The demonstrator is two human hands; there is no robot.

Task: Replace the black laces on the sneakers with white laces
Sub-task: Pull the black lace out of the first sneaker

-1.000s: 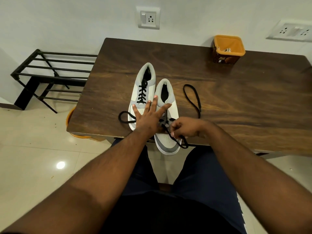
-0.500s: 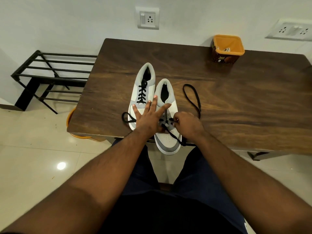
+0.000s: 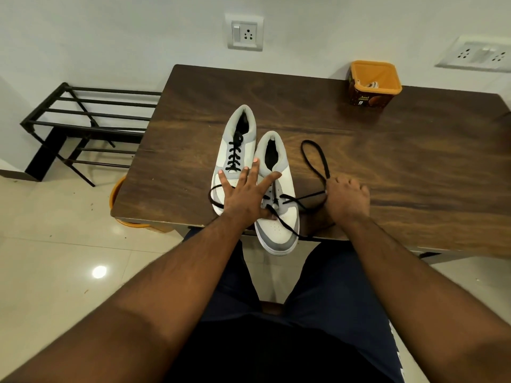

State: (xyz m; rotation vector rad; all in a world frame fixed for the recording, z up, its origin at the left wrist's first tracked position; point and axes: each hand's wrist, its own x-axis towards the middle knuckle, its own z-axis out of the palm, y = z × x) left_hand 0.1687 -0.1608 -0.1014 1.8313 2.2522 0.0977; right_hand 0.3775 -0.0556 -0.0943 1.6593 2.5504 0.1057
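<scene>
Sneakers side by side on the dark wooden desk [image 3: 387, 167], toes toward the person. Left sneaker [image 3: 235, 150] is laced with black through its upper eyelets. Right sneaker [image 3: 276, 217] sits nearer, its toe overhanging the desk edge; its upper eyelets are bare.

Left hand [image 3: 243, 197] lies flat across both shoes, fingers [image 3: 254, 172] spread wide and straight, pressing down, holding nothing.

Right hand [image 3: 345, 200] rests on the desk just right of the right sneaker, fingers curled, pinching the black lace [image 3: 315, 161]. The lace runs from the lower eyelets to that hand, then loops away across the desk beyond it.

Orange tub [image 3: 374, 84] at the far edge of the desk, something white inside; cannot tell whether it is laces. Black metal rack [image 3: 83, 120] on the floor to the left.
</scene>
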